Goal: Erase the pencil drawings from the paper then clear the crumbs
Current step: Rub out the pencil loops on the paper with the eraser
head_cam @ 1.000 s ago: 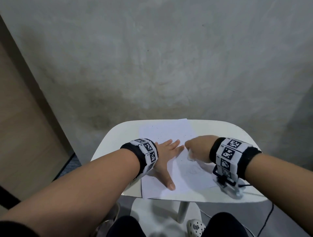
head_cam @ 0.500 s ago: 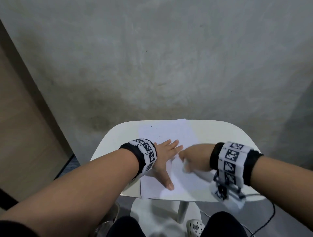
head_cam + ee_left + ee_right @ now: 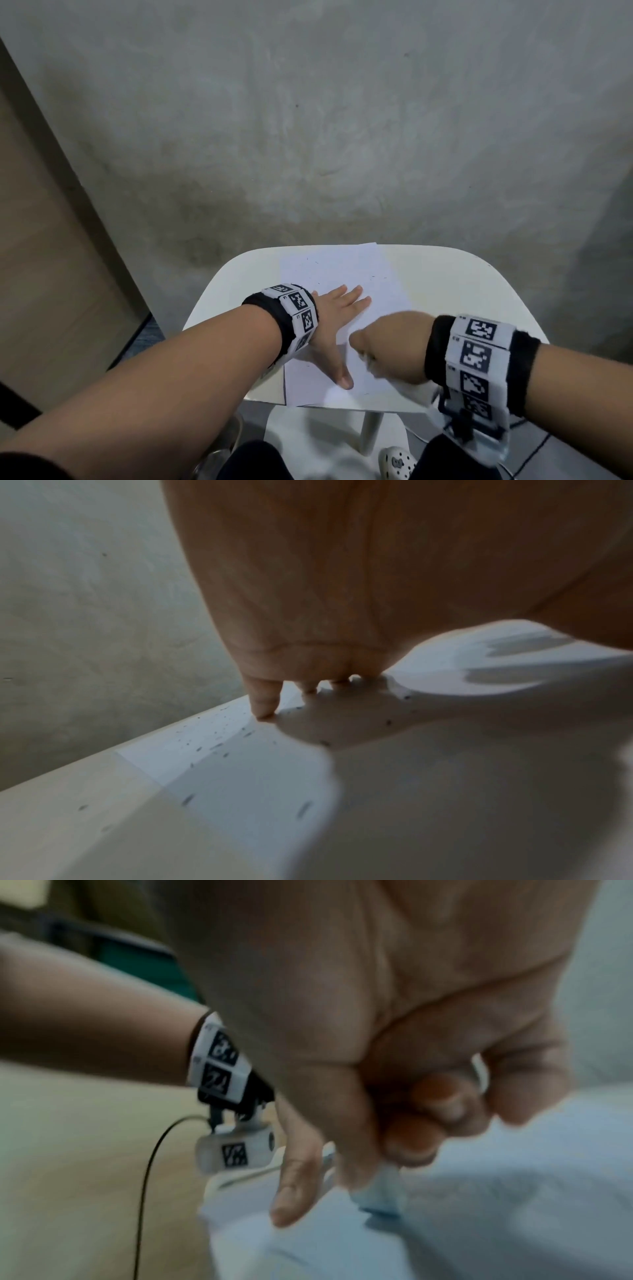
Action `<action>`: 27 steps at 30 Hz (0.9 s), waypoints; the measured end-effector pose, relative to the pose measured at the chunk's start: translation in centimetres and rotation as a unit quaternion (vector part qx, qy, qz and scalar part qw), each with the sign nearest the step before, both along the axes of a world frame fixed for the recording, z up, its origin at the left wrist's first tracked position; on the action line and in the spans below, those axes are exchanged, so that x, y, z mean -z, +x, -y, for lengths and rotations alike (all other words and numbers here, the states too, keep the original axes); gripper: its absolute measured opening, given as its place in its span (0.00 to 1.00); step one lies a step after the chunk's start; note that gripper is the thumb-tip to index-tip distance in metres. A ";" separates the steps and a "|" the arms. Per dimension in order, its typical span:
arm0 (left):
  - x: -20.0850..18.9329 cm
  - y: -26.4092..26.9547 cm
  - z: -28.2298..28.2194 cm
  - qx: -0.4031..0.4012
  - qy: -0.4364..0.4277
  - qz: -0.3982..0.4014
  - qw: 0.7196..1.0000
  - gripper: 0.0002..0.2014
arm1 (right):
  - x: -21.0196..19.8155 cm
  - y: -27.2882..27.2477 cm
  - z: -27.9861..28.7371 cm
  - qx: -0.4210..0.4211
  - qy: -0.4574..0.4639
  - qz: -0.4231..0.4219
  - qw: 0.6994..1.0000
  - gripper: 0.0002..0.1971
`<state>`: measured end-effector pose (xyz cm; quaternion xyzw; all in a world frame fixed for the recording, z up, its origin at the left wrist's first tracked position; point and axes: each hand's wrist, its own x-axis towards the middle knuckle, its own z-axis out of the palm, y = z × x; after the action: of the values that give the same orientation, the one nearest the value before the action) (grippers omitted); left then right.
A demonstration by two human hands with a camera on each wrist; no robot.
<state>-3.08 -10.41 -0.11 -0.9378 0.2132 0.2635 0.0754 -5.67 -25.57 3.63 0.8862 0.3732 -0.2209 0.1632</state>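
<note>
paper [image 3: 334, 274]: one sheet on the one white table [image 3: 445, 287] | left hand [image 3: 334, 329]: flat, fingers spread, pressing the sheet | right hand [image 3: 390, 346]: curled round one pale eraser [image 3: 380, 1194], tip on the sheet near its front edge | crumbs [image 3: 205, 746]: many dark specks, uncounted, on sheet and table

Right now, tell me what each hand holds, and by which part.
The right hand grips a white eraser by its upper part. The left hand holds nothing; it rests on the paper.
</note>
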 end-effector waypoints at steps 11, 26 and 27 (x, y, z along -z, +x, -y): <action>0.2 0.4 -0.3 0.001 -0.008 -0.005 1.000 0.71 | -0.9 2.4 1.4 0.073 0.015 0.004 0.997 0.05; -0.1 0.2 -0.2 -0.002 -0.010 -0.003 1.000 0.70 | 0.1 1.3 1.8 0.062 0.028 -0.020 0.997 0.03; -0.1 0.1 -0.2 -0.002 -0.010 -0.004 1.000 0.70 | -0.3 1.9 2.1 0.089 0.038 -0.015 0.995 0.01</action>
<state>-2.93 -10.24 0.03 -0.9380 0.2141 0.2649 0.0643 -3.74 -27.69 3.97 0.9179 0.3031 -0.2340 0.1037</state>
